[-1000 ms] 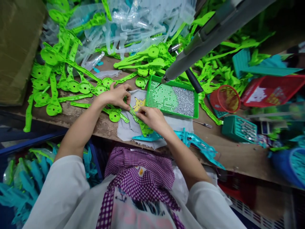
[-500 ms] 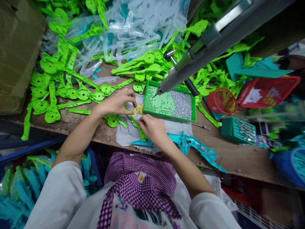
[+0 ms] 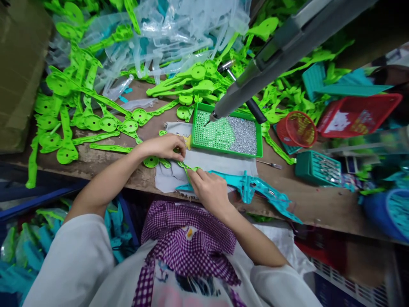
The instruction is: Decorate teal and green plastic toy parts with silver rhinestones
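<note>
Over the grey cloth (image 3: pixel 220 161), my left hand (image 3: pixel 168 147) has its thumb and fingertips pinched together at the upper end of a narrow green plastic part (image 3: pixel 184 166). My right hand (image 3: pixel 210 187) grips the lower end of that same part, its fingers curled and partly hiding it. A long turquoise plastic piece (image 3: pixel 249 187) lies under and beside my right wrist. Just beyond my hands sits a green perforated tray (image 3: pixel 211 147) with small silver screws (image 3: pixel 243 136) heaped at its right side. A yellow printed figure (image 3: pixel 188 141) shows on the cloth by the tray.
A grey power screwdriver (image 3: pixel 236 91) hangs down over the tray. Behind it lie a hammer (image 3: pixel 255 111) and heaps of green and clear parts (image 3: pixel 179 30). To the right stand a red basket (image 3: pixel 297 129), a green box of metal pieces (image 3: pixel 319 168) and a blue bucket (image 3: pixel 390 215).
My left hand has moved down from near the yellow figure and closed on the green part's upper end. My right hand has lowered slightly, and the part now lies at a different angle.
</note>
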Available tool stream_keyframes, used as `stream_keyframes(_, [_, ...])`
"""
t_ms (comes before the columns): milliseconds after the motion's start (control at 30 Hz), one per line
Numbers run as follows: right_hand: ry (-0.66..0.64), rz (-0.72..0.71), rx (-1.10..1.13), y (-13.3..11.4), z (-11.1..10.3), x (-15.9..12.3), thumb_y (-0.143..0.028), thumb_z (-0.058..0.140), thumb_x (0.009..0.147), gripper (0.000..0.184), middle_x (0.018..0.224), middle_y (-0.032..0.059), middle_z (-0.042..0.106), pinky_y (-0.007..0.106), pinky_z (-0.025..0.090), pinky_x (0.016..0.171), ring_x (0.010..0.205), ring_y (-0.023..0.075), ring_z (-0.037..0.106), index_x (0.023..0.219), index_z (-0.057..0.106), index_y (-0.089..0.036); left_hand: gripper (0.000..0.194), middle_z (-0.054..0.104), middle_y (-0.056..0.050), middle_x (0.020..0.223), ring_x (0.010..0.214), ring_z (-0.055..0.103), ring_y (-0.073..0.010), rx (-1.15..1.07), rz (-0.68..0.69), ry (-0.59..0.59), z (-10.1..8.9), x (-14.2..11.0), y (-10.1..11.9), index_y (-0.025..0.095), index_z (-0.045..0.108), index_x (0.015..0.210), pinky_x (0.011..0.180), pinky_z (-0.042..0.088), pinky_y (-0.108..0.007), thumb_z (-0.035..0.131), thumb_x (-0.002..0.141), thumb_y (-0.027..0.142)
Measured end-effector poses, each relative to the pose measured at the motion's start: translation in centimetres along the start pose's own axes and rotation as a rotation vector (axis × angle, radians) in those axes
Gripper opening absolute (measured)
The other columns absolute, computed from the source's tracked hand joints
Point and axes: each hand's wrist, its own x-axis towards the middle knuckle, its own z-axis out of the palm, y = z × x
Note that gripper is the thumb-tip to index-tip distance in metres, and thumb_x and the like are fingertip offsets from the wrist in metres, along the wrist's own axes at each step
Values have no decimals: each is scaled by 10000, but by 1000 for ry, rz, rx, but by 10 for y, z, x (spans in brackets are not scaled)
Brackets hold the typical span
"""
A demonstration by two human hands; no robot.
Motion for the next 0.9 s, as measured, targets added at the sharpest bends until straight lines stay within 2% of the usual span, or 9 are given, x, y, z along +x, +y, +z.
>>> stream_keyframes(100, [-73, -16, -11, 0, 1, 0, -192, 381, 1001, 310, 889, 75, 704, 323, 287, 621, 762, 162, 630, 1179, 635, -194, 166, 700, -64, 938, 925, 629, -194, 11, -14, -6, 1, 1, 0, 194, 757, 866, 854, 442, -302, 663, 829, 326])
stream_keyframes(267, [-152, -43, 3, 3, -1, 2, -147, 399, 973, 331, 974, 94, 697, 323, 303, 620, 807, 176, 629, 1246, 583, -185, 281, 662, -65, 970, 953, 599, -223, 146, -60, 10, 7, 2, 1, 211, 756, 854, 853, 411, -321, 730, 758, 474])
stream_keyframes(467, [-93, 20, 37, 14, 0, -12, -223, 323, 1015, 338, 946, 74, 705, 308, 276, 583, 697, 153, 591, 1126, 642, -205, 206, 600, -65, 1043, 1019, 556, -252, 262, -159, 0, 15, 4, 12, 203, 708, 813, 867, 368, -360, 717, 749, 399])
stream_keyframes(600, [-104, -3, 42, 21, -1, -19, -211, 348, 1003, 354, 936, 72, 699, 301, 254, 570, 692, 148, 579, 1216, 631, -223, 170, 570, -68, 1063, 1056, 527, -266, 269, -213, -21, 16, 5, 19, 190, 683, 810, 891, 345, -380, 710, 751, 347])
stream_keyframes(700, [-149, 13, 56, 24, -2, -21, -222, 352, 1000, 374, 958, 72, 699, 299, 220, 542, 643, 138, 552, 1269, 610, -246, 151, 549, -72, 1111, 1117, 486, -275, 234, -139, -25, 15, 3, 21, 205, 687, 901, 929, 322, -401, 678, 797, 314])
stream_keyframes(800, [-154, -2, 100, 24, -3, -20, -227, 338, 1004, 372, 960, 77, 698, 295, 228, 545, 644, 133, 549, 1236, 629, -230, 146, 531, -72, 1143, 1141, 448, -270, 218, 24, -45, 14, 0, 21, 248, 704, 968, 952, 305, -413, 617, 851, 249])
stream_keyframes(900, [-135, -37, 157, 25, -2, -17, -231, 338, 1010, 358, 967, 76, 699, 292, 250, 559, 670, 133, 565, 1192, 645, -210, 227, 525, -64, 1110, 1106, 447, -254, 220, 127, -91, 14, -2, 21, 287, 723, 979, 957, 299, -419, 552, 878, 179])
